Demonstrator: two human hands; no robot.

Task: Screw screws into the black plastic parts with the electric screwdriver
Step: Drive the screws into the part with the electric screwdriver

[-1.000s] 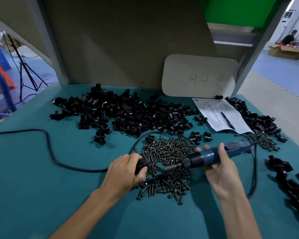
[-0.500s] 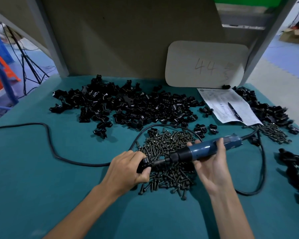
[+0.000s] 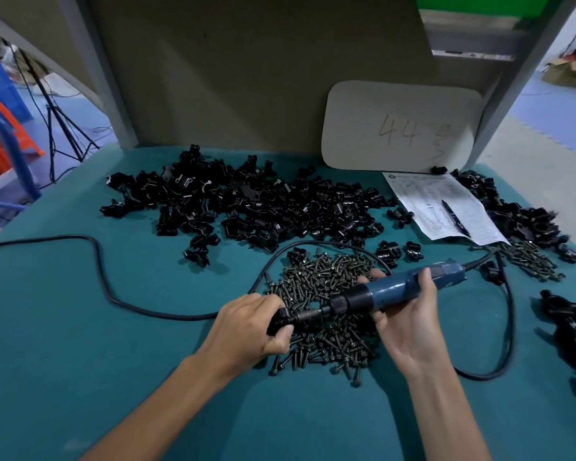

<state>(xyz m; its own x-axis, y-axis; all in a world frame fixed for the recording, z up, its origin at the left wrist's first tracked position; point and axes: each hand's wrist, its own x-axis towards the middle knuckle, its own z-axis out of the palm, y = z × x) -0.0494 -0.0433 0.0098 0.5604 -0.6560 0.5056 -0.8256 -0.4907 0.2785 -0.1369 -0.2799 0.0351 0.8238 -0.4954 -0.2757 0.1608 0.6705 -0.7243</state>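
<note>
over the heap of dark metal screws (image 3: 326, 277), the left hand (image 3: 246, 331) gripped a black plastic part (image 3: 279, 322); the right hand (image 3: 409, 327) curled round the blue electric screwdriver (image 3: 396, 289), its bit against that part.

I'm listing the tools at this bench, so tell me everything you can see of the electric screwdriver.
The electric screwdriver has a blue, plastic-looking body, a black collar and a thin metal bit. The right hand grips its blue barrel and holds it low over the pile of screws. The bit points left into the black plastic part gripped in the left hand. A black cord leaves its rear end.
</note>
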